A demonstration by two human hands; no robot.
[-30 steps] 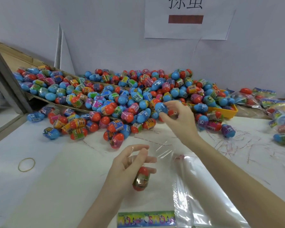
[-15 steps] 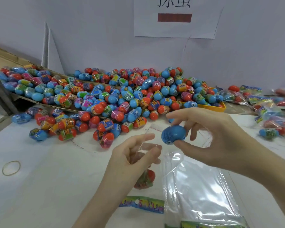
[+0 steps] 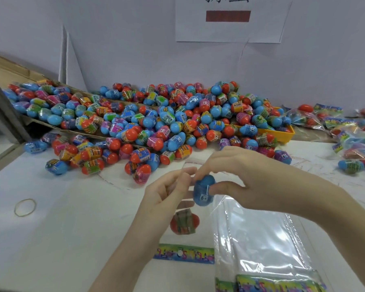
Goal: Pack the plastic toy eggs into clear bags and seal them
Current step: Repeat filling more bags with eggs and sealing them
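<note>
A blue egg (image 3: 204, 191) — lifted from the pile (image 3: 156, 121) a second earlier — was pinched by the right hand (image 3: 251, 182) at the clear bag (image 3: 184, 220) mouth, held open by the left hand (image 3: 167, 197); an orange egg (image 3: 184, 223) already lay inside.

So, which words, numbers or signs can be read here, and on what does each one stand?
Paper sheet on the wall: large dark characters cut off by the frame, unreadable, above a brown bar.
Blue egg in the right hand: small sticker, too blurred.
Egg pile labels: too small.
Bag header card: blurred.
</note>
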